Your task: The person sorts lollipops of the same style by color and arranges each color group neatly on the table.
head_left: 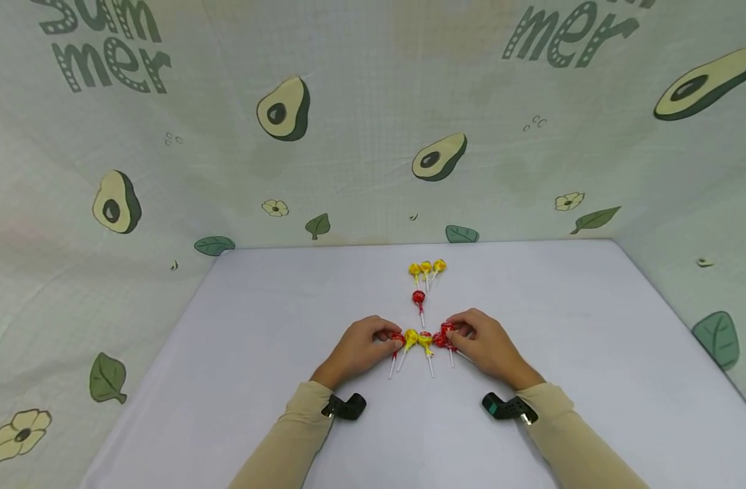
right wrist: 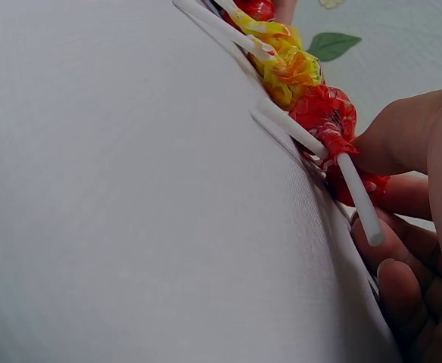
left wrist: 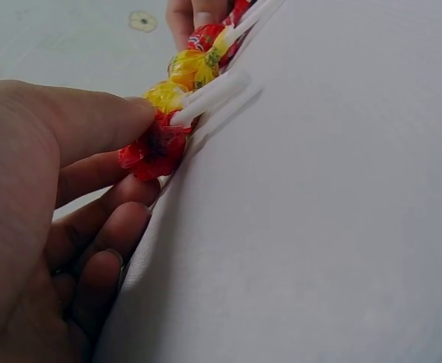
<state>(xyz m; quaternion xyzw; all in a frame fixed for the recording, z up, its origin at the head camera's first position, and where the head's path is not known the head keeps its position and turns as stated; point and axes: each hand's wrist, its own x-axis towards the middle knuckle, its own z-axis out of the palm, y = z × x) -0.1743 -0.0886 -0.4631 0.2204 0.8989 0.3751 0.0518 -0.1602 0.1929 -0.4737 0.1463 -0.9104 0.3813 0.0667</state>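
Wrapped lollipops lie in a short row on a white table, their white sticks toward me. At the row's left end my left hand (head_left: 362,345) pinches a red lollipop (left wrist: 154,151) between thumb and fingers. Beside it lie a yellow lollipop (head_left: 411,337) and a second yellow-wrapped lollipop (head_left: 425,340). My right hand (head_left: 487,345) grips a red lollipop (head_left: 448,329) at the right end, its wrapper partly hidden by the fingers. Close against that one is another red lollipop (right wrist: 323,113), also seen in the right wrist view.
Farther back, a lone red lollipop (head_left: 418,297) lies just beyond the row. Behind it three yellow lollipops (head_left: 425,267) fan out with sticks toward me. The white table (head_left: 275,299) meets a printed cloth backdrop (head_left: 360,176) at the back and sides.
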